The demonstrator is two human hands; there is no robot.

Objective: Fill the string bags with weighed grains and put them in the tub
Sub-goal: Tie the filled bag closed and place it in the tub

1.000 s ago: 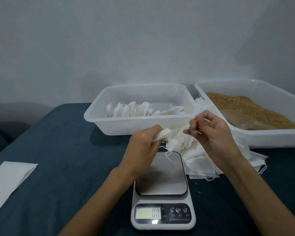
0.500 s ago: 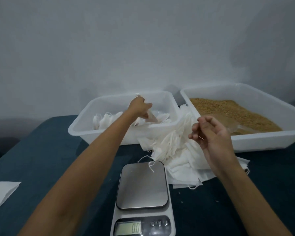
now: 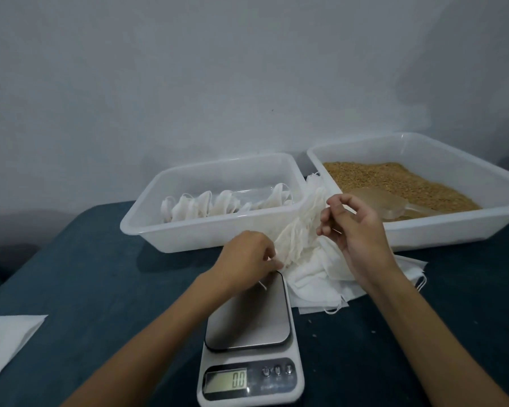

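Note:
A heap of empty white string bags (image 3: pixel 315 268) lies between the two tubs and the scale. My left hand (image 3: pixel 247 257) pinches the near edge of the heap, just above the scale's far corner. My right hand (image 3: pixel 356 230) hovers over the heap with fingers loosely curled; whether it holds anything I cannot tell. The left tub (image 3: pixel 147 227) holds several filled bags (image 3: pixel 206 205) in a row. The right tub (image 3: pixel 465 227) holds brown grain (image 3: pixel 394 180) and a clear scoop (image 3: pixel 394 204). The scale (image 3: pixel 249 315) has a bare plate and reads 0.0.
A white folded sheet (image 3: pixel 6 336) lies at the left edge of the dark blue table (image 3: pixel 100 289). A grey wall stands right behind the tubs. A few loose grains lie on the table right of the scale.
My left hand has come back from inside the left tub, where it left a bag, and now pinches the heap of empty bags. My right hand has stayed over the heap.

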